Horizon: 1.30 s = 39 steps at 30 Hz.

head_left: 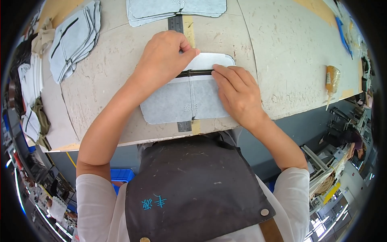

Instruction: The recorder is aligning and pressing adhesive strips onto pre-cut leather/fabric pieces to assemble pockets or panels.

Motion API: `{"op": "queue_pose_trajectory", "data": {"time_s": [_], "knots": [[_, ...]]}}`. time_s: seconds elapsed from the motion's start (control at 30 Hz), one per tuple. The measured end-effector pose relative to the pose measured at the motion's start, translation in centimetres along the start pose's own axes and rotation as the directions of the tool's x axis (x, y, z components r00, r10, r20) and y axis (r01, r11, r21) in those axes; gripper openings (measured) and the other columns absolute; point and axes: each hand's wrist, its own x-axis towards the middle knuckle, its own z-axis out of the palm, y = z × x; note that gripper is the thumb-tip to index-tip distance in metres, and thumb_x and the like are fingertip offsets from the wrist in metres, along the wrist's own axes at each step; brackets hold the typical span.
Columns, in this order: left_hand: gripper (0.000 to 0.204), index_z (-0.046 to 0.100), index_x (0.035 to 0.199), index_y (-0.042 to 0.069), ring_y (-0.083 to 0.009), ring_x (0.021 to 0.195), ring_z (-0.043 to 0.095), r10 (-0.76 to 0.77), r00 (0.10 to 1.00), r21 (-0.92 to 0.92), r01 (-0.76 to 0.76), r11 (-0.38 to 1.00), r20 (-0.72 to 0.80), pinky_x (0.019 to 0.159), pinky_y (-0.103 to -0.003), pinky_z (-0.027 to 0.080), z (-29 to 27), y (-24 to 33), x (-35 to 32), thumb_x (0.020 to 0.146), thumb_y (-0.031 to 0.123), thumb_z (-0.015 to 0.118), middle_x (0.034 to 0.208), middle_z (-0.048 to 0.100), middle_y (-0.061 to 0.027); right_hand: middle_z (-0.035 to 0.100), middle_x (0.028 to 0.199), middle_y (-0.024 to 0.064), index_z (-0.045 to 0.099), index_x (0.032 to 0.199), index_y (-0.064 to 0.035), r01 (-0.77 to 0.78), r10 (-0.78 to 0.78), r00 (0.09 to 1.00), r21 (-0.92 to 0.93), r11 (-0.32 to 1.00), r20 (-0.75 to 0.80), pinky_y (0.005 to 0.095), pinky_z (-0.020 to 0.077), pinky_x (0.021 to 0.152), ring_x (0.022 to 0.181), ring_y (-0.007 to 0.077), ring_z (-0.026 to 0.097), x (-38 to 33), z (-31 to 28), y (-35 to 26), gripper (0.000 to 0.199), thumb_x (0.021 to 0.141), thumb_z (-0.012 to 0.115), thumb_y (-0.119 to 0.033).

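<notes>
ruler (176,23) mostly under the grey felt panel (177,103) — dark strip's (197,73) left end behind the left hand (161,60)

We read bright, even overhead light | soft short shadows under both hands | no harsh glare | centre sharp | strong fisheye bending, dark vignette at rim | edges slightly smeared.

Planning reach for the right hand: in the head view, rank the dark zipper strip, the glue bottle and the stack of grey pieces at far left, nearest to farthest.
From the right hand:
1. Dark zipper strip, under its fingertips, centre.
2. Glue bottle, on the table at right.
3. Stack of grey pieces, far left corner.
</notes>
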Motion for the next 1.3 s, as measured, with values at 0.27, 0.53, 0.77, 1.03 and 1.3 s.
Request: {"op": "queue_pose_trajectory", "data": {"time_s": [0.27,0.53,0.77,1.03,1.3], "knots": [[0.018,0.065,0.082,0.001,-0.0165,0.07,0.048,0.096,0.989,0.037,-0.092,0.995,-0.116,0.062,-0.031,0.042,-0.6,-0.4,-1.2,0.08,0.014,0.077,0.072,0.052,-0.0041,0.057,0.12,0.0119,0.062,0.114,0.0018,0.003,0.013,0.979,-0.081,0.997,0.203,0.0385,0.0455,0.091,0.112,0.0259,0.054,1.4,-0.7,-0.7,0.035,0.08,0.057,-0.006],[0.015,0.068,0.084,0.004,-0.0229,0.084,0.051,-0.032,0.999,-0.004,0.032,0.999,-0.032,0.073,-0.036,0.045,-2.3,-2.5,-2.6,0.082,0.017,0.076,0.079,0.058,-0.0064,0.056,0.121,0.0136,0.061,0.115,0.0016,-0.093,0.061,0.983,0.185,0.978,0.174,0.0403,0.0467,0.091,0.111,0.031,0.053,2.7,-0.2,-1.6,0.043,0.072,0.059,0.006],[0.015,0.064,0.08,0.001,-0.0169,0.073,0.05,0.095,0.992,-0.036,-0.098,0.995,-0.082,0.064,-0.03,0.044,-2.0,-3.1,-2.5,0.081,0.01,0.076,0.075,0.055,-0.0039,0.056,0.12,0.0108,0.065,0.11,0.0008,0.001,-0.034,0.986,0.204,0.979,0.161,0.0399,0.0479,0.09,0.109,0.0299,0.053,3.0,1.6,-2.5,0.041,0.07,0.061,0.006],[0.018,0.063,0.073,0.001,-0.0253,0.079,0.052,0.13,0.987,-0.05,-0.135,0.99,-0.093,0.07,-0.036,0.045,-1.6,-3.5,-2.2,0.083,0.012,0.073,0.074,0.059,-0.0077,0.055,0.125,0.0119,0.067,0.108,0.0013,-0.023,-0.006,0.99,0.208,0.978,0.141,0.0391,0.0494,0.089,0.108,0.0292,0.054,2.9,1.9,-2.5,0.035,0.073,0.062,0.006],[0.017,0.061,0.082,0.003,-0.0276,0.077,0.051,0.312,0.926,0.074,-0.304,0.95,-0.21,0.073,-0.038,0.045,-0.3,-4.8,-2.7,0.08,0.013,0.075,0.082,0.059,-0.0077,0.054,0.128,0.0133,0.066,0.111,-0.0009,0.002,-0.024,0.988,0.147,0.989,0.152,0.0396,0.045,0.095,0.115,0.0311,0.05,2.8,1.8,-2.5,0.039,0.073,0.063,0.006]]}}
